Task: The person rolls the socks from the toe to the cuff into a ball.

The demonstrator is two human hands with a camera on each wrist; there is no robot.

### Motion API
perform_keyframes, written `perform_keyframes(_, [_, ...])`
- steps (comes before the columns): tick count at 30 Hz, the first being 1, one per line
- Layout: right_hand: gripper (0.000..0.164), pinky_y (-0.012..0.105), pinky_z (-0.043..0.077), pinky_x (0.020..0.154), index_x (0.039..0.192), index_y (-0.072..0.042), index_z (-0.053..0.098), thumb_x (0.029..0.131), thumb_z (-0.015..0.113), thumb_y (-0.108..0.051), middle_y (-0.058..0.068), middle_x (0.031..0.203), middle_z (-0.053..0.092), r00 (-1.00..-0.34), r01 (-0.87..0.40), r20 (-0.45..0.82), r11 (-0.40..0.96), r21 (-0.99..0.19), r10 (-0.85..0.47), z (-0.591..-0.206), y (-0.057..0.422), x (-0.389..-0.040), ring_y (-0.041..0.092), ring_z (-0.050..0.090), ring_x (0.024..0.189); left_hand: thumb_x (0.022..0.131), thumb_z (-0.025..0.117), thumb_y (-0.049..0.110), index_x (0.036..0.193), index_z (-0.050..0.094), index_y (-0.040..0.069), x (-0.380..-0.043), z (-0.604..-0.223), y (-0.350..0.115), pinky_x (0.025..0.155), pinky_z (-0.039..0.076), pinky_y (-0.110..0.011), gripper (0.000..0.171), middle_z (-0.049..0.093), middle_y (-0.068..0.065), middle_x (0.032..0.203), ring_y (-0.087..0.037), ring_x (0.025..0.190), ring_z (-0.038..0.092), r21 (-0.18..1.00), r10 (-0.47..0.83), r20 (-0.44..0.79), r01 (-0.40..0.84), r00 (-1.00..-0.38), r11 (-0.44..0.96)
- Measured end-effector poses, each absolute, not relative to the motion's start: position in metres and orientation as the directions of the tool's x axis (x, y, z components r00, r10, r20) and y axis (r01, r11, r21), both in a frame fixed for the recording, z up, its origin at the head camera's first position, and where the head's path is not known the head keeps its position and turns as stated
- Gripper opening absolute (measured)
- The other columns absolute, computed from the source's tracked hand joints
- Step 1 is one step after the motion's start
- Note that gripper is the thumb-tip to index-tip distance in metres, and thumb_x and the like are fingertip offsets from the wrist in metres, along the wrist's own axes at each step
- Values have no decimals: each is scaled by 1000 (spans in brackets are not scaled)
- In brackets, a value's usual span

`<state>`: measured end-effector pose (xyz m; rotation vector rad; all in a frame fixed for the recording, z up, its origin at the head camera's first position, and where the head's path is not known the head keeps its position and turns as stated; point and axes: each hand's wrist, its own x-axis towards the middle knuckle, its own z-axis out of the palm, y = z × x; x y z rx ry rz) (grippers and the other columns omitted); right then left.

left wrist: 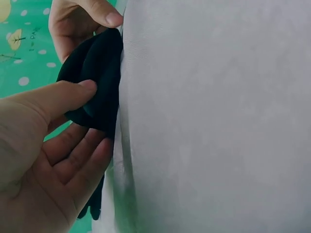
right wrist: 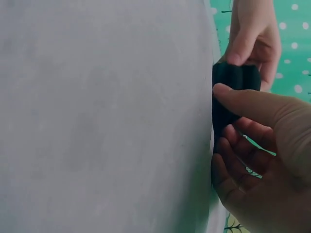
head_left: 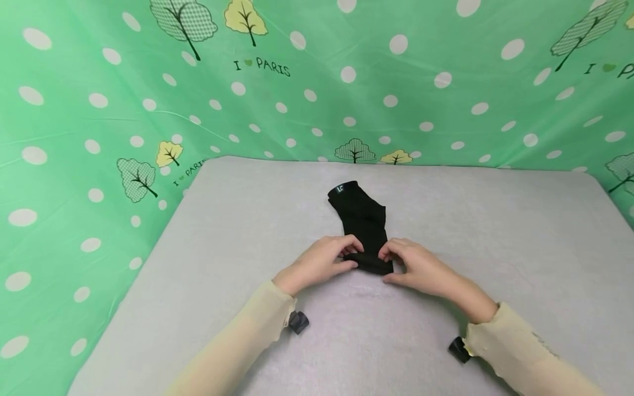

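Note:
A black fabric ankle sleeve [head_left: 364,217] lies flat on the table, bent partway along, with a shiny lettered band at its far end. Its near end is folded over into a thick roll [head_left: 371,264]. My left hand [head_left: 324,261] pinches the left side of that roll, thumb in front and fingers behind. On the right side, my right hand [head_left: 421,267] holds it with curled fingers. Close up in the left wrist view, the left thumb presses on the doubled black cloth [left wrist: 99,68]. In the right wrist view the right thumb lies across the roll [right wrist: 226,109].
The grey table [head_left: 238,220] has rounded far corners. Behind it and at its sides hangs a green curtain [head_left: 317,71] with white dots and printed trees. Black wrist mounts [head_left: 299,322] stick out below both light sleeves.

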<state>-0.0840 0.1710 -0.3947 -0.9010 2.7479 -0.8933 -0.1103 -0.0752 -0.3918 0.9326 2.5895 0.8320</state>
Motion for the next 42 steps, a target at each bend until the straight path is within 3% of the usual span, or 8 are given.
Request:
perform_keyframes(8, [23, 26, 51, 72, 98, -10, 65, 80, 80, -10, -4, 89, 65, -833, -496, 98, 657, -568, -544, -394, 166, -86, 8, 58, 79, 96, 67, 18, 118, 63, 17, -109, -389, -74, 85, 53, -29, 22, 73, -1, 103, -12, 94, 68, 619, 602, -50, 448, -797, 645])
perform_keyframes(16, [13, 25, 53, 70, 101, -9, 69, 89, 73, -12, -3, 87, 69, -865, -418, 69, 636, -649, -497, -393, 168, -87, 4, 60, 77, 87, 78, 25, 121, 61, 16, -104, -386, -74, 91, 52, -31, 39, 67, -1, 119, -14, 101, 64, 581, 618, -37, 487, -785, 653])
perform_keyframes(24, [6, 24, 52, 70, 97, -9, 70, 91, 71, -11, -4, 83, 70, -893, -363, 57, 641, -677, -446, -393, 167, -88, 4, 61, 77, 93, 71, 23, 116, 64, 16, -101, -384, -72, 84, 52, -31, 25, 69, 1, 113, -13, 89, 60, 493, 599, 12, 526, -801, 693])
perform_keyframes(35, [7, 22, 49, 67, 98, -6, 72, 94, 67, -10, 1, 84, 72, -925, -289, 22, 662, -692, -381, -393, 167, -89, 5, 57, 71, 95, 68, 23, 111, 73, 13, -104, -388, -70, 78, 54, -23, 19, 72, -1, 103, -12, 86, 69, 607, 507, 22, 414, -862, 678])
perform_keyframes(42, [8, 22, 45, 63, 94, -8, 74, 95, 67, -12, 1, 81, 71, -943, -250, 9, 690, -679, -333, -392, 164, -91, 6, 54, 68, 92, 72, 24, 104, 71, 15, -109, -390, -64, 77, 55, -25, 14, 74, 0, 96, -10, 81, 70, 629, 396, -43, 284, -917, 724])
